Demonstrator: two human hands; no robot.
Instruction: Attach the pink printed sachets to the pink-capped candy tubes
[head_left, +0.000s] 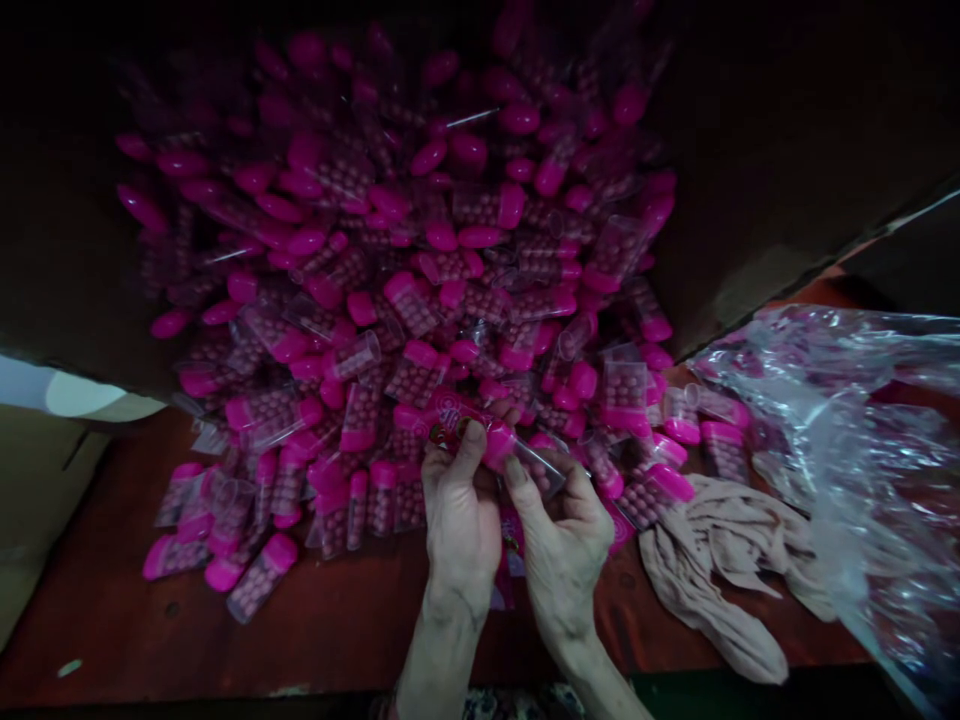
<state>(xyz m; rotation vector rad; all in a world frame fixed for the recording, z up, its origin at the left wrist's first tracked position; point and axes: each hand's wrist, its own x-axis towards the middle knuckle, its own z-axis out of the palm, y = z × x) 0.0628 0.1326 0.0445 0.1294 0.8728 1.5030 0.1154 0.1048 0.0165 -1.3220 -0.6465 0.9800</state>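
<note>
My left hand (463,500) is closed on a pink printed wrapper (450,418), its thumb lying on top. Beside it, my right hand (559,525) grips a clear container with a pink cap (499,445), thumb and fingers round its clear body. Wrapper and cap meet between the two hands; whether the wrapper is fixed to the container I cannot tell. More pink printed pieces (514,545) show beneath and between my hands. Just beyond them spreads a large heap of similar clear containers (416,375) with pink caps and small round balls inside.
The heap lies on a reddish-brown table (337,620), between dark panels. A beige cloth (712,570) is crumpled at the right, next to a large clear plastic bag (862,450). At the far left is a whitish round object (97,398).
</note>
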